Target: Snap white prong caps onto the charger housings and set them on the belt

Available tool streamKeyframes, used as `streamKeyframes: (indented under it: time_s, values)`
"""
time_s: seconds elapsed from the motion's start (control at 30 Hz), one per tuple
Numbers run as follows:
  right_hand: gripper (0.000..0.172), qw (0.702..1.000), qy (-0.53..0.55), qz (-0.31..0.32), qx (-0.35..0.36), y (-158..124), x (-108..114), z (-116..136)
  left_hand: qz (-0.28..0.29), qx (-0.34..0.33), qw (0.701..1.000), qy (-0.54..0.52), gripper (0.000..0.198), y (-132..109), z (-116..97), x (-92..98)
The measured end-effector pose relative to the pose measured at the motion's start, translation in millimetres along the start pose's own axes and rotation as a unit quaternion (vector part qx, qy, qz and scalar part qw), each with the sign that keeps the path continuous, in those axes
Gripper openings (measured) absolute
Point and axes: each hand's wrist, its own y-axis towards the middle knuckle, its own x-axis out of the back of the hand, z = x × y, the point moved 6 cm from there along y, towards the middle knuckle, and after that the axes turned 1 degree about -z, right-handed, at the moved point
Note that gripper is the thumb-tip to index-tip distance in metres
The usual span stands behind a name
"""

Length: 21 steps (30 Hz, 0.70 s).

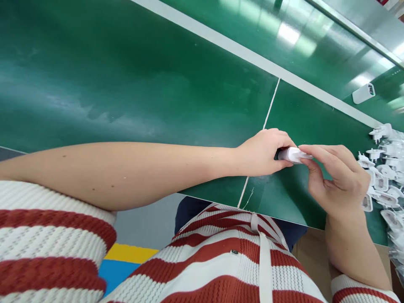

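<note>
A small white charger [293, 155] is held between my two hands, low over the green work surface [202, 97]. My left hand [270, 150] grips its left end with thumb and fingers. My right hand [339, 174] pinches the other end between thumb and forefinger. Fingers cover both ends, so I cannot tell whether it is one piece or two. Just right of my right hand lies a heap of white plug pieces [380, 179], some with pins showing.
Another white charger [362, 94] lies farther back at the right, beyond a pale strip [240, 52] across the surface. Clear plastic bags [398, 235] sit at the right edge. A white line [271, 103] crosses the green surface near my left hand.
</note>
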Motion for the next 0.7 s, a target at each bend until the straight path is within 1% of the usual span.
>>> streamKeyframes:
  time_s: [0.1, 0.23, 0.4, 0.6, 0.7]
  values:
    - [0.046, 1.000, 0.006, -0.017, -0.005, -0.4, 3.0, -2.0, 0.004, 0.002, 1.000, 0.005, 0.012, 0.6, -0.4, -0.5]
    - [0.048, 1.000, -0.014, 0.020, 0.012, 1.4, -0.8, -2.4, 0.001, 0.002, 1.000, 0.007, 0.011, 0.9, -0.8, -0.8]
    - [0.049, 0.999, -0.030, 0.023, 0.019, 2.4, -3.0, -0.4, -0.003, 0.003, 1.000, 0.008, 0.012, 0.4, -0.9, -0.9]
    - [0.045, 0.999, -0.044, 0.015, 0.005, 0.7, -1.7, 2.1, -0.003, 0.007, 1.000, 0.007, 0.013, 0.6, -0.9, -0.9]
    - [0.041, 0.996, -0.074, 0.039, -0.002, 4.2, 0.8, 2.8, 0.000, 0.010, 1.000, 0.006, 0.013, 1.1, -1.0, -1.4]
